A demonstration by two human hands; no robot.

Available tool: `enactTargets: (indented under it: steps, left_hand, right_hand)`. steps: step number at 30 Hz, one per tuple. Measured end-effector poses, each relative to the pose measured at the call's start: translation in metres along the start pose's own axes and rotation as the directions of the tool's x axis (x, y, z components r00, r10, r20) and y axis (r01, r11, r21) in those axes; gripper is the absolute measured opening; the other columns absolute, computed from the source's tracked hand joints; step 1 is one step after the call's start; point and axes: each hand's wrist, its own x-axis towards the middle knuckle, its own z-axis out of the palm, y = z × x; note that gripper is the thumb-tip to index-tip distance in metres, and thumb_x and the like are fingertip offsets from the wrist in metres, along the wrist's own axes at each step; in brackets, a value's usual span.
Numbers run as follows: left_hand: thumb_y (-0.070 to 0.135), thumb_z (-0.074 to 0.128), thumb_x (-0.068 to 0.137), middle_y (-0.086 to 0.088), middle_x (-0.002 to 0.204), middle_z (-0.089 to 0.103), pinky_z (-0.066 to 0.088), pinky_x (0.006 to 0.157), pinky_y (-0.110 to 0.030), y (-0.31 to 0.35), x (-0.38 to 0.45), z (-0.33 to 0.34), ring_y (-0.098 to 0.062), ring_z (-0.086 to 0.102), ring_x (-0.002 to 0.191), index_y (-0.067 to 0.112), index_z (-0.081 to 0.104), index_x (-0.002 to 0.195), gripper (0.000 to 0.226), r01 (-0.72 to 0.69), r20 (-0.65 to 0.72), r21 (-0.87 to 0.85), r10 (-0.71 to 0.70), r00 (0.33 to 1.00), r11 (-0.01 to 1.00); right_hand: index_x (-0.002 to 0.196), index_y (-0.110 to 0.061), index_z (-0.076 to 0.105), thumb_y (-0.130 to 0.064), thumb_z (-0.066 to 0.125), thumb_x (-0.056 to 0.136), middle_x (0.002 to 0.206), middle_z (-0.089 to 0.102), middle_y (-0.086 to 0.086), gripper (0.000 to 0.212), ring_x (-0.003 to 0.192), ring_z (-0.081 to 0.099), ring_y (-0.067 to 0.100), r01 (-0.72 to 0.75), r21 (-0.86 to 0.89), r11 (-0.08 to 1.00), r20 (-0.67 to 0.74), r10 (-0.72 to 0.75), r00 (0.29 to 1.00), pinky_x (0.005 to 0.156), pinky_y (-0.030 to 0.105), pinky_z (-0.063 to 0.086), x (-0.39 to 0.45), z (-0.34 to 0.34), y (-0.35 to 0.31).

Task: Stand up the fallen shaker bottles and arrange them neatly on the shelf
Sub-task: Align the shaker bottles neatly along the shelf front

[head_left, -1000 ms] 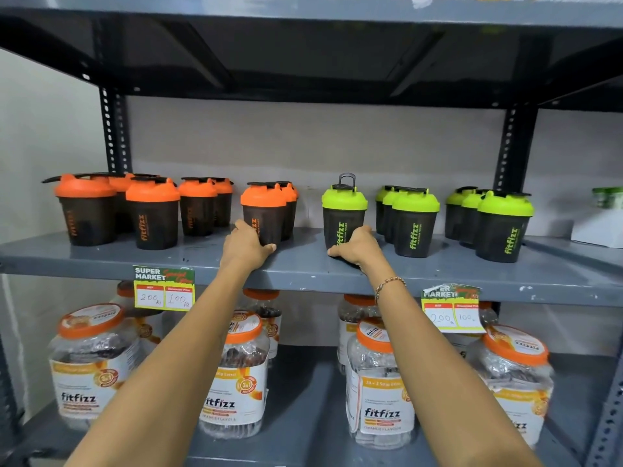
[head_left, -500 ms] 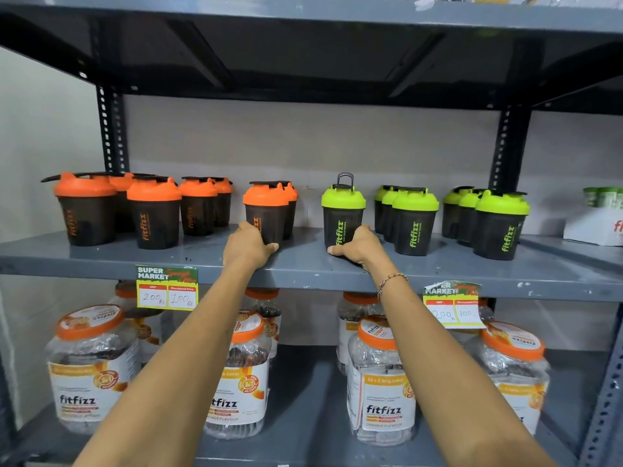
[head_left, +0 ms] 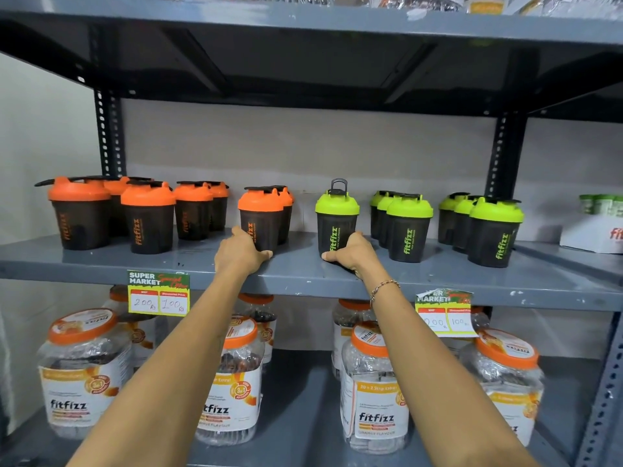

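Dark shaker bottles stand upright in rows on the grey middle shelf (head_left: 296, 271): orange-lidded ones on the left, green-lidded ones on the right. My left hand (head_left: 240, 254) grips the base of an orange-lidded shaker (head_left: 261, 219) at the middle of the shelf. My right hand (head_left: 352, 254) wraps the base of a green-lidded shaker (head_left: 337, 220) whose loop handle stands up. Further orange shakers (head_left: 148, 217) and green shakers (head_left: 409, 227) stand apart from both hands. No bottle in view lies on its side.
Two price tags (head_left: 158, 293) hang from the shelf's front edge. Large clear fitfizz jars (head_left: 84, 372) with orange lids fill the shelf below. A white box (head_left: 593, 235) sits at the far right. Black uprights and the shelf above frame the space.
Both hands stay on the same two shakers at their bases. The view has shifted slightly; the bottles show no clear movement.
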Motion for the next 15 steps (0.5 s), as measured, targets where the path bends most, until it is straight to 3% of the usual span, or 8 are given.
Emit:
enactTargets:
  steps: [6,9,12,15]
  left_hand:
    - [0.044,0.070,0.081,-0.019,0.127,0.055,0.048,0.089,-0.042,0.002,-0.001,-0.004,-0.036,0.054,0.116,0.002,0.035,0.130,0.073,0.022,0.020,-0.033,-0.022,1.000,0.999]
    - [0.042,0.072,0.079,-0.021,0.126,0.056,0.047,0.089,-0.041,0.002,-0.002,-0.004,-0.036,0.054,0.116,-0.001,0.037,0.127,0.073,0.010,0.013,-0.065,-0.009,1.000,0.998]
    - [0.038,0.077,0.076,-0.021,0.126,0.054,0.046,0.090,-0.041,-0.003,-0.003,-0.005,-0.036,0.053,0.117,-0.003,0.038,0.126,0.075,0.019,-0.043,-0.100,-0.023,0.999,0.995]
    - [0.028,0.076,0.078,-0.020,0.128,0.052,0.043,0.094,-0.041,-0.013,-0.005,-0.011,-0.035,0.051,0.119,-0.003,0.041,0.128,0.069,0.014,-0.095,-0.180,-0.031,0.995,0.984]
  right_hand:
    - [0.124,0.001,0.040,-0.037,0.086,0.061,0.123,0.060,0.015,0.087,0.113,0.060,0.031,-0.034,0.031,0.999,0.016,0.033,0.999,0.094,0.043,0.052,-0.011,-0.004,-0.006]
    - [0.131,0.003,0.034,-0.044,0.080,0.068,0.137,0.044,0.019,0.091,0.127,0.045,0.036,-0.003,0.072,0.997,-0.133,0.012,0.991,0.105,0.042,0.041,-0.033,-0.005,-0.013]
    - [0.123,0.000,0.039,-0.032,0.074,0.078,0.132,0.040,0.020,0.065,0.123,0.042,0.038,0.085,0.071,0.994,-0.405,-0.049,0.913,0.100,0.038,0.034,-0.067,0.001,-0.023]
    - [0.111,-0.005,0.050,-0.020,0.065,0.085,0.120,0.051,0.014,0.033,0.113,0.050,0.030,0.261,0.064,0.963,-0.424,-0.211,0.881,0.093,0.030,0.034,-0.091,0.018,-0.039]
